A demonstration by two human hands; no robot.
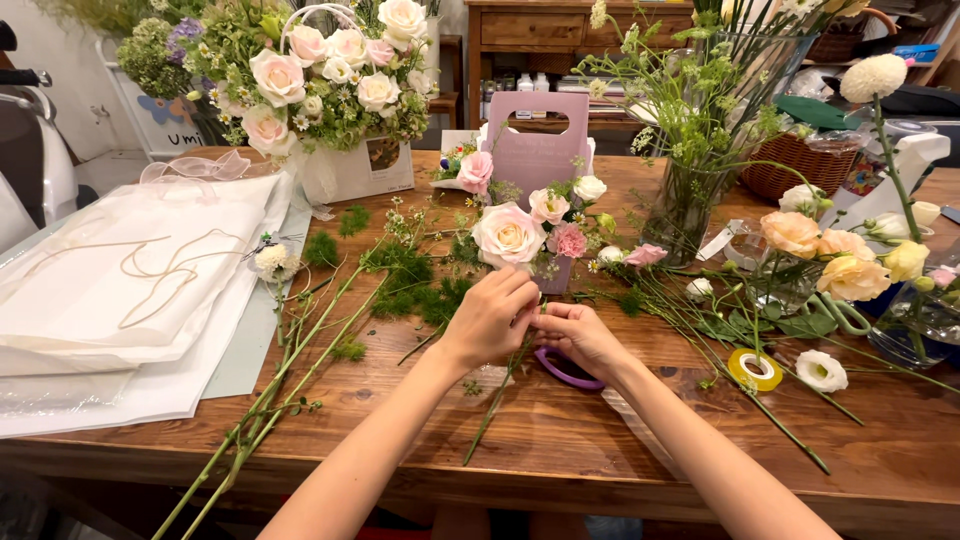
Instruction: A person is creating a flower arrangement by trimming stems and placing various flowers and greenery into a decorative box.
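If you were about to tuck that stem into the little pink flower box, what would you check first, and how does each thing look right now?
1. Both hands on the stem: left hand and right hand meet on it: ok.
2. Pink flower box upright: ok.
3. Purple scissors within reach, under the right hand: ok.
4. Table free of loose stems: not ok.
5. Stem's cut end trimmed: cannot tell.
6. Tape roll nearby: ok.

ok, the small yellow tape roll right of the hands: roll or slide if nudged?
The yellow tape roll lies flat on the wooden table, so it would probably slide rather than roll. It looks thin and hollow, so likely light. Stems beside it may snag it.
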